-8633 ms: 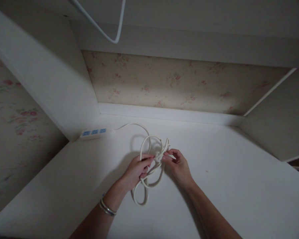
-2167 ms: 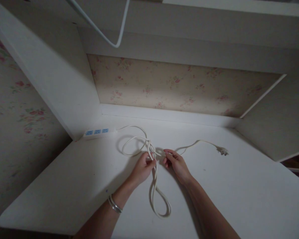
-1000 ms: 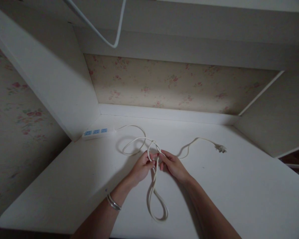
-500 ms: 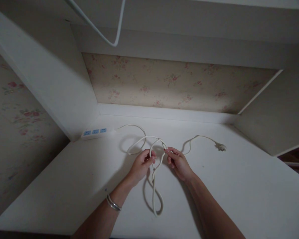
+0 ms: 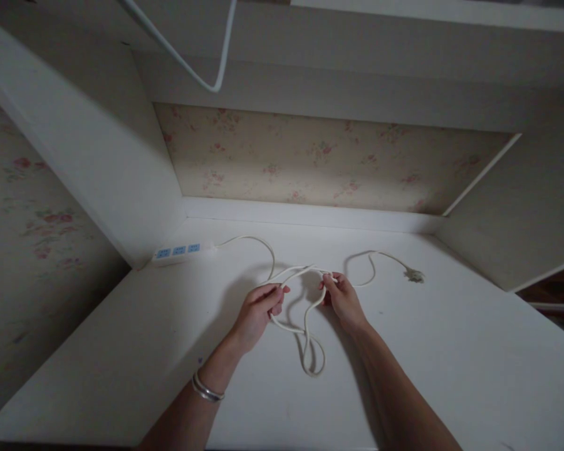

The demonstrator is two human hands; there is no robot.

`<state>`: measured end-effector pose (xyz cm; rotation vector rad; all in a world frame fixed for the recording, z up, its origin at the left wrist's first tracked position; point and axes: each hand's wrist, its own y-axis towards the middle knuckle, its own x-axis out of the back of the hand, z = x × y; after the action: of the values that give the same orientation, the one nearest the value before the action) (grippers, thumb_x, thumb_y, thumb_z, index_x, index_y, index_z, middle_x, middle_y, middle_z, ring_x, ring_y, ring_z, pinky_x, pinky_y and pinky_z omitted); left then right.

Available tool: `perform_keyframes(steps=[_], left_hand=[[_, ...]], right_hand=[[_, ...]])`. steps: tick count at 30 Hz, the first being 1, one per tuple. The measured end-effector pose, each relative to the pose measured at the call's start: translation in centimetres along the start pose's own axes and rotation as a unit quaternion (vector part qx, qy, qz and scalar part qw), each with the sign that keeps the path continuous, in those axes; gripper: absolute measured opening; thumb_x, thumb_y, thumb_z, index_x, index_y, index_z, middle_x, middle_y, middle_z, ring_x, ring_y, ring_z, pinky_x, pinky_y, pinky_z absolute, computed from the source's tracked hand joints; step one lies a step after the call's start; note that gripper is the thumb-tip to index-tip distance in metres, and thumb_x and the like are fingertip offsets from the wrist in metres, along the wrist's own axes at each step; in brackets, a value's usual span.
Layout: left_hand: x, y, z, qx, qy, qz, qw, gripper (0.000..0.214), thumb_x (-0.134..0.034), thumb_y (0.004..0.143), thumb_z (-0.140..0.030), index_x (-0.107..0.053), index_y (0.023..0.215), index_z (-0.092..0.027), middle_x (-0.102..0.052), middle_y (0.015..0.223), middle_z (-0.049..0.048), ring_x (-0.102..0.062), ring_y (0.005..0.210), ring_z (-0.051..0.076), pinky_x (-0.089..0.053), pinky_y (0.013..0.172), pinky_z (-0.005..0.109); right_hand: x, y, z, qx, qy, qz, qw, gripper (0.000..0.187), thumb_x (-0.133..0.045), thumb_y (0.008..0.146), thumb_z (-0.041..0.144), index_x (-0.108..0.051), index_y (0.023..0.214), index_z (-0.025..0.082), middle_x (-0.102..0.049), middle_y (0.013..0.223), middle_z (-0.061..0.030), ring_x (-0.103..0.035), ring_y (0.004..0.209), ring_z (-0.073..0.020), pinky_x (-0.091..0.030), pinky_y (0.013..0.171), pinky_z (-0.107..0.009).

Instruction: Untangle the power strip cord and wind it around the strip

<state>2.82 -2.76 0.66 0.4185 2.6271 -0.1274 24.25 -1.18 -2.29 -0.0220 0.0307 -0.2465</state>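
Note:
A white power cord is looped between my two hands above a white desk. My left hand pinches it on the left side of the loops. On the other side, my right hand grips the cord between thumb and fingers. One twisted loop hangs toward me below the hands. The cord runs back left to a white power strip with blue socket faces. Its other end trails right to a plug lying on the desk.
The white desk top spreads beneath both arms. Side panels and a low back ledge enclose it. A bent white cable hangs at the upper left, below an overhead shelf.
My hands have moved apart, the left one leftward and the right one slightly rightward. The hanging loop has become smaller and been drawn up away from the desk's front edge.

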Motion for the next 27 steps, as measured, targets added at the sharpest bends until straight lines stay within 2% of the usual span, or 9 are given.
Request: perform_keyframes(steps=[2,5,8,10,14,17,19,23,27], left_hand=[[-0.1,-0.2,-0.1,-0.009,0.019,0.001,1.0,0.024,-0.066,0.08,-0.036,-0.069,0.082,-0.012,-0.048,0.063,-0.0007,-0.036,0.055,0.006,-0.026,0.052,0.023],[-0.1,-0.4,-0.2,-0.008,0.066,-0.009,0.998,0.029,-0.065,0.08,-0.04,-0.067,0.08,-0.011,-0.043,0.054,-0.003,-0.036,0.051,0.007,-0.025,0.05,0.023],[-0.1,-0.5,-0.2,-0.007,0.108,-0.022,0.994,0.03,-0.064,0.08,-0.041,-0.067,0.078,-0.012,-0.046,0.051,-0.0022,-0.039,0.05,0.008,-0.026,0.05,0.023],[-0.1,-0.4,-0.1,-0.023,0.117,-0.032,0.992,0.028,-0.064,0.081,-0.04,-0.067,0.075,-0.012,-0.048,0.05,-0.0017,-0.041,0.05,0.008,-0.028,0.051,0.024],[0.3,-0.1,0.0,-0.042,0.06,-0.064,0.995,0.027,-0.066,0.079,-0.037,-0.064,0.067,-0.013,-0.05,0.056,-0.0017,-0.043,0.049,0.007,-0.03,0.049,0.023],[0.8,0.4,-0.2,-0.045,-0.033,-0.117,0.992,0.026,-0.071,0.075,-0.035,-0.061,0.065,-0.014,-0.051,0.063,-0.0019,-0.043,0.052,0.006,-0.032,0.049,0.022],[1.1,0.6,-0.5,-0.044,-0.087,-0.143,0.985,0.027,-0.074,0.071,-0.034,-0.059,0.065,-0.013,-0.051,0.066,-0.0024,-0.043,0.054,0.005,-0.034,0.049,0.02],[1.3,0.6,-1.0,-0.015,-0.133,-0.138,0.981,0.031,-0.076,0.069,-0.035,-0.053,0.066,-0.014,-0.042,0.06,-0.0065,-0.035,0.048,0.003,-0.03,0.044,0.018],[0.9,0.3,-1.2,0.011,-0.098,-0.11,0.989,0.04,-0.072,0.074,-0.041,-0.042,0.062,-0.017,-0.029,0.053,-0.0097,-0.027,0.041,0.002,-0.025,0.042,0.018]], right_hand=[[0.1,0.2,-0.1,-0.004,0.019,0.0,1.0,0.04,-0.062,0.077,0.059,-0.051,0.085,0.021,-0.056,0.067,0.0035,-0.046,0.047,-0.0087,-0.039,0.046,-0.024],[0.2,0.4,0.1,0.001,0.046,-0.023,0.999,0.039,-0.065,0.076,0.055,-0.051,0.088,0.022,-0.053,0.063,0.0054,-0.041,0.045,-0.0071,-0.033,0.041,-0.021],[0.3,0.4,0.5,0.001,0.076,-0.044,0.996,0.042,-0.07,0.072,0.051,-0.05,0.096,0.024,-0.053,0.062,0.0068,-0.038,0.044,-0.0065,-0.028,0.038,-0.019],[0.4,0.4,0.8,0.001,0.093,-0.042,0.995,0.047,-0.073,0.07,0.048,-0.05,0.104,0.027,-0.054,0.064,0.0072,-0.04,0.045,-0.0067,-0.029,0.04,-0.019],[1.4,0.4,1.1,-0.007,0.13,-0.011,0.991,0.061,-0.074,0.071,0.037,-0.046,0.124,0.034,-0.057,0.071,0.0059,-0.048,0.053,-0.0084,-0.036,0.047,-0.021],[2.4,0.6,1.3,-0.011,0.15,0.002,0.989,0.069,-0.072,0.069,0.025,-0.045,0.13,0.038,-0.054,0.07,0.006,-0.049,0.054,-0.0093,-0.035,0.047,-0.021],[2.8,0.8,1.3,-0.01,0.159,0.003,0.987,0.071,-0.071,0.066,0.018,-0.047,0.13,0.038,-0.053,0.069,0.0061,-0.05,0.055,-0.0101,-0.035,0.048,-0.022],[2.9,1.0,0.8,-0.02,0.17,-0.013,0.985,0.068,-0.069,0.062,0.013,-0.052,0.123,0.036,-0.056,0.07,0.0057,-0.05,0.056,-0.0118,-0.037,0.052,-0.025],[2.7,1.2,0.1,-0.02,0.175,-0.027,0.984,0.031,-0.069,0.063,0.016,-0.062,0.09,0.028,-0.058,0.069,0.0036,-0.049,0.056,-0.0122,-0.038,0.051,-0.026]])
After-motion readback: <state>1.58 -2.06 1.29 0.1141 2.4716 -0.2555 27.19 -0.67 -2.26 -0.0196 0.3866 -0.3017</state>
